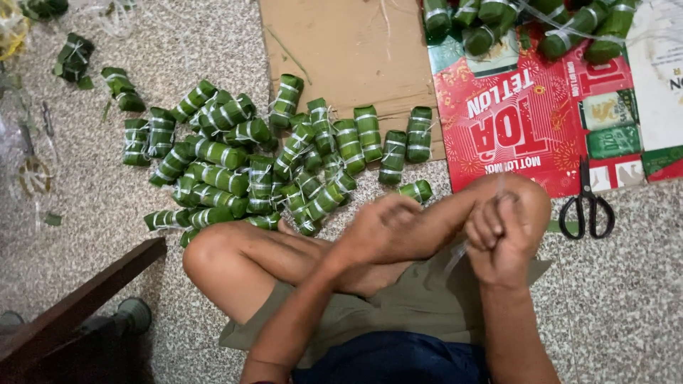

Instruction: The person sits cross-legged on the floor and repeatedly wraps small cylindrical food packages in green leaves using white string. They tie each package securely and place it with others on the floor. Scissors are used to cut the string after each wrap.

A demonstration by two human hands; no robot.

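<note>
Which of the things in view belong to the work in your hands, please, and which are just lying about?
In the work:
- left hand and right hand, both closed, with a thin clear string at the right hand
- pile of tied leaf-wrapped rolls on the floor
- more rolls on the red printed sheet

Lying about:
- black scissors
- cardboard
- wooden furniture leg
- loose leaf scraps

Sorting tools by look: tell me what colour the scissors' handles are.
Black; the metal scissors with looped handles show clearly in the head view.

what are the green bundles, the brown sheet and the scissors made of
Green bundles: apparently leaf wrapping, glossy and ribbed, tied with pale translucent, likely plastic, string. Brown sheet: matte corrugated cardboard, creased. Scissors: dark blades, probably metal; black handles look plastic.
</note>
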